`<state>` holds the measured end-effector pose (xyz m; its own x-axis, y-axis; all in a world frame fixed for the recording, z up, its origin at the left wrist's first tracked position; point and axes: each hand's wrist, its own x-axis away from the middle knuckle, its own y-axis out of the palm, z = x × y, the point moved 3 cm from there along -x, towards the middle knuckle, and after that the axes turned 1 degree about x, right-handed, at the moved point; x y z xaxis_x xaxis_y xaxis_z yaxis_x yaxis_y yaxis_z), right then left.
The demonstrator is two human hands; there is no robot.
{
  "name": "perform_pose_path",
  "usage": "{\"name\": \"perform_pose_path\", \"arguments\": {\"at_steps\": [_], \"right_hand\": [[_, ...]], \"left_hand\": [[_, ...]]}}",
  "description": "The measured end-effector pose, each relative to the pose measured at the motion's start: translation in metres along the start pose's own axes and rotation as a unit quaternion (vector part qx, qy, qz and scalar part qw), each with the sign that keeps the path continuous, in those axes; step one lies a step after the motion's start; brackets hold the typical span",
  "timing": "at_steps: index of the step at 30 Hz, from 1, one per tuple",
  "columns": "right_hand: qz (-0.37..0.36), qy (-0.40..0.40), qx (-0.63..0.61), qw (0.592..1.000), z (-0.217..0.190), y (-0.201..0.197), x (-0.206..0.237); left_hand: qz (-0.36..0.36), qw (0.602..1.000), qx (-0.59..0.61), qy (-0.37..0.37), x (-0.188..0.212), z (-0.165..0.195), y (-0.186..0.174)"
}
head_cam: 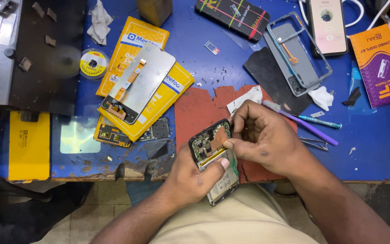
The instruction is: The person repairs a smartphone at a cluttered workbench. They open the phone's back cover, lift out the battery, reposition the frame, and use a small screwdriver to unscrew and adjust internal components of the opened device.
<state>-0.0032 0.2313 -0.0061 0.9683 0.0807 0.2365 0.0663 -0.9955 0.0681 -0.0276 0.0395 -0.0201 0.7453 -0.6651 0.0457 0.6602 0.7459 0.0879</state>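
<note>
Cluttered blue workbench [195, 68], seemingly scuffed.

A blue counter [195, 68] fills most of the view, its surface scuffed and its near edge chipped and worn down to dark patches. A torn red mat [195, 113] lies on its middle. A dark metal plate [46, 58] covers the left end. Below the counter's edge, a pale tiled floor [91, 217] shows. Light falls evenly from above.
</note>
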Motion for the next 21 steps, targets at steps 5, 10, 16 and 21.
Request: {"name": "perform_pose_path", "arguments": {"at_steps": [5, 10, 16, 21], "right_hand": [[-0.012, 0.009, 0.013, 1.0, -0.007, 0.004, -0.001], [-0.002, -0.016, 0.103, 0.995, -0.014, 0.001, 0.008], [0.295, -0.119, 0.454, 0.832, -0.065, -0.101, 0.005], [0.26, -0.242, 0.654, 0.668, -0.078, -0.16, -0.002]], "left_hand": [[-0.008, 1.0, 0.011, -0.008, 0.0, 0.001, 0.0], [0.0, 1.0, 0.022, 0.016, -0.001, 0.01, 0.003], [-0.015, 0.99, 0.134, -0.039, -0.001, 0.012, 0.0], [-0.012, 0.992, 0.12, -0.034, -0.005, 0.012, -0.002]]}}
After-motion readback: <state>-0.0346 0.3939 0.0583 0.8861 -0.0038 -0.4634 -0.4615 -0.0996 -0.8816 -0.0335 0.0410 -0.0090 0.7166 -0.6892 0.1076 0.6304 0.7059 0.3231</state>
